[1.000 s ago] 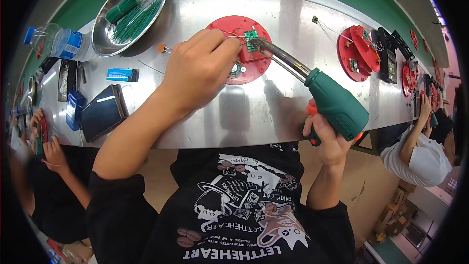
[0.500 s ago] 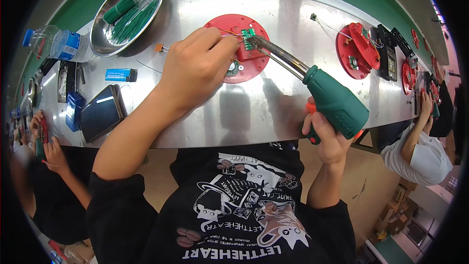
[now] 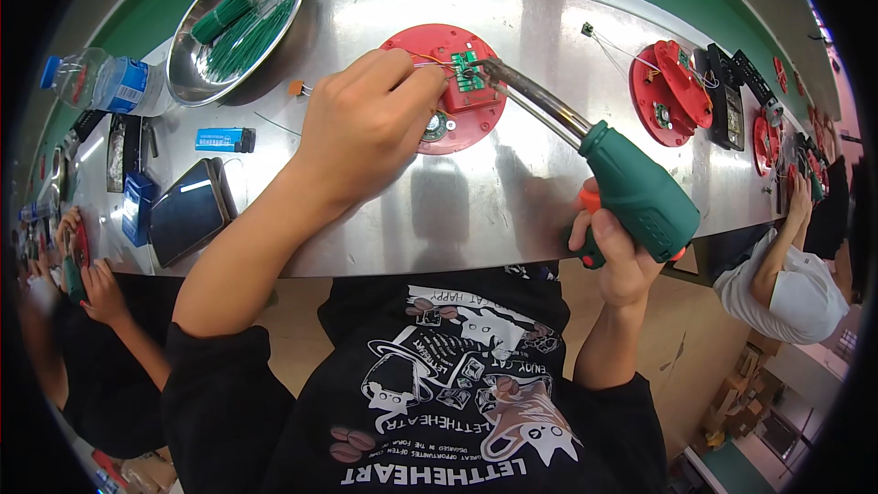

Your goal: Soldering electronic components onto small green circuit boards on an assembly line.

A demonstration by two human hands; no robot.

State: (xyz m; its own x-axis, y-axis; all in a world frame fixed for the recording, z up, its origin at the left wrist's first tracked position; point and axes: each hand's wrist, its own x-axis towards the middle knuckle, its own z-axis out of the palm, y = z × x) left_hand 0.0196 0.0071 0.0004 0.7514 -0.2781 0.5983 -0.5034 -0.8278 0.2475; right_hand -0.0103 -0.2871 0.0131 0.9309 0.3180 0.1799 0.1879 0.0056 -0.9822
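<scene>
My right hand (image 3: 615, 252) grips the handle of a green soldering gun (image 3: 631, 187), whose long metal barrel reaches up-left so its tip touches a small green circuit board (image 3: 466, 69). That board sits on a round red disc (image 3: 457, 82) lying on the steel bench (image 3: 512, 201). My left hand (image 3: 366, 128) rests over the disc's left part, its fingertips pinching a thin wire (image 3: 430, 59) held against the board.
A steel bowl of green wires (image 3: 233, 27) stands at the back left, with a plastic bottle (image 3: 96, 87), a blue lighter (image 3: 224, 139) and a dark phone (image 3: 187, 210) nearby. More red discs (image 3: 672, 91) lie to the right. Other people work at both sides.
None beyond a slight shift of the view; both hands stay at the board with the soldering tip on it.
</scene>
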